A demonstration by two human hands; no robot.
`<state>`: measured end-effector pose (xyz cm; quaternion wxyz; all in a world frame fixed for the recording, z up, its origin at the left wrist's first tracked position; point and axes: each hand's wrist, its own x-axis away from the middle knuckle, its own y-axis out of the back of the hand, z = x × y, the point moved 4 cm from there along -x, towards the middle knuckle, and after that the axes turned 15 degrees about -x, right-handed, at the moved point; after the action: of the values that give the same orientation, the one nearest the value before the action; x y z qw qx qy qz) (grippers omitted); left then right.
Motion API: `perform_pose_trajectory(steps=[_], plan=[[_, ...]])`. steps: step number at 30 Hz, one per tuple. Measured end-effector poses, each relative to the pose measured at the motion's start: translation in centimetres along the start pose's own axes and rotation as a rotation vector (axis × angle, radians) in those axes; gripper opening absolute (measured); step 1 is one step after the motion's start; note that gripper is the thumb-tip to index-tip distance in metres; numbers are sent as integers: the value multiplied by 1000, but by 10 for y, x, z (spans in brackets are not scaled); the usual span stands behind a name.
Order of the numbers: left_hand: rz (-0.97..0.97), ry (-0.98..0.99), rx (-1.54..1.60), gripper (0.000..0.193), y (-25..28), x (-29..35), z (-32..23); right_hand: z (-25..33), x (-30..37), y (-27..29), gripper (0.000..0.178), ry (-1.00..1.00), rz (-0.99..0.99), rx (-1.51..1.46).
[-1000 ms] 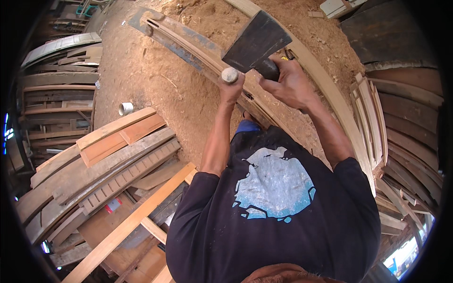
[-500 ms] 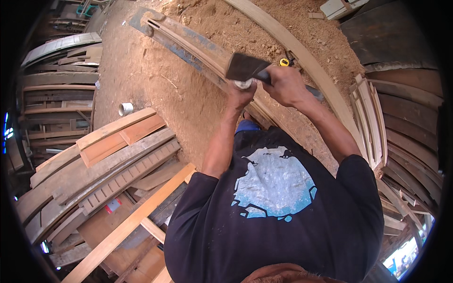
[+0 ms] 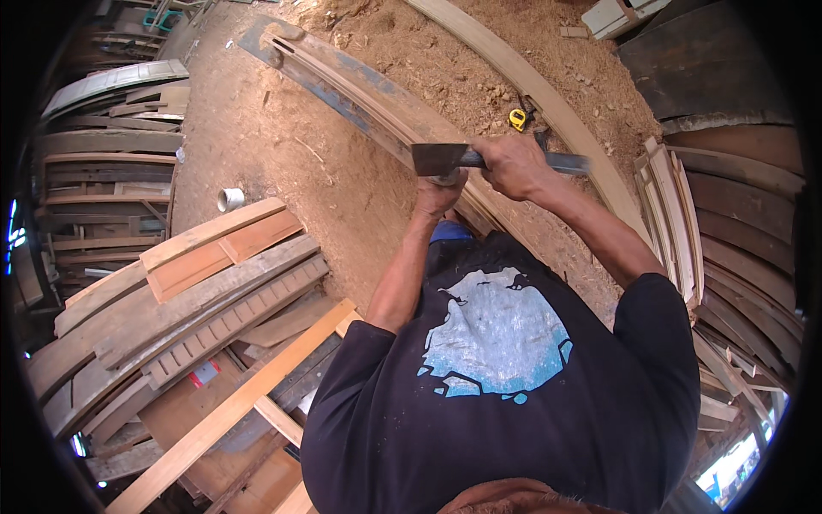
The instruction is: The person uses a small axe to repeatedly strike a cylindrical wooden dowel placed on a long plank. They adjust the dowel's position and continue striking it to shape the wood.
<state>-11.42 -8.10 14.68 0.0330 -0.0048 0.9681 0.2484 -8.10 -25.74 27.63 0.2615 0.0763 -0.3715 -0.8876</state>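
My right hand (image 3: 515, 164) is closed round the dark handle of a hatchet (image 3: 437, 159). The hatchet lies nearly level, its broad dark head to the left and its handle sticking out to the right. Just under the head, my left hand (image 3: 440, 195) is closed round an upright tool handle with a pale round end (image 3: 443, 178). The hatchet head covers most of that end, and the tool's lower part is hidden. Beneath both hands runs a long grooved wooden beam (image 3: 364, 98), slanting from far left towards my body.
A curved-looking pale plank (image 3: 548, 98) lies beyond the beam, with a yellow tape measure (image 3: 517, 119) beside it. Wood shavings cover the ground. Stacked boards (image 3: 214, 283) stand at left, near a white roll (image 3: 229, 200). More planks (image 3: 668, 218) lean at right.
The hatchet head has come down from a tilted position to rest level over the pale handle end. Its handle has swung up into view on the right. My left hand stays nearly in place.
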Motion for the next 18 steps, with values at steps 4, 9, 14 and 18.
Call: perform_pose_trajectory(steps=[4, 9, 14, 18], plan=[[45, -60, -17, 21, -5, -6, -12, -4, -1, 10, 31, 8, -119, -135], [156, -50, 146, 24, 2, -4, 5, 49, 0, 53, 19, 189, -330, -610], [56, -103, 39, 32, -5, -1, 6, -11, -1, -3, 15, 140, -141, -117], [178, 26, -112, 31, -8, 4, 14, -13, 5, 1, 20, -46, -92, -124]])
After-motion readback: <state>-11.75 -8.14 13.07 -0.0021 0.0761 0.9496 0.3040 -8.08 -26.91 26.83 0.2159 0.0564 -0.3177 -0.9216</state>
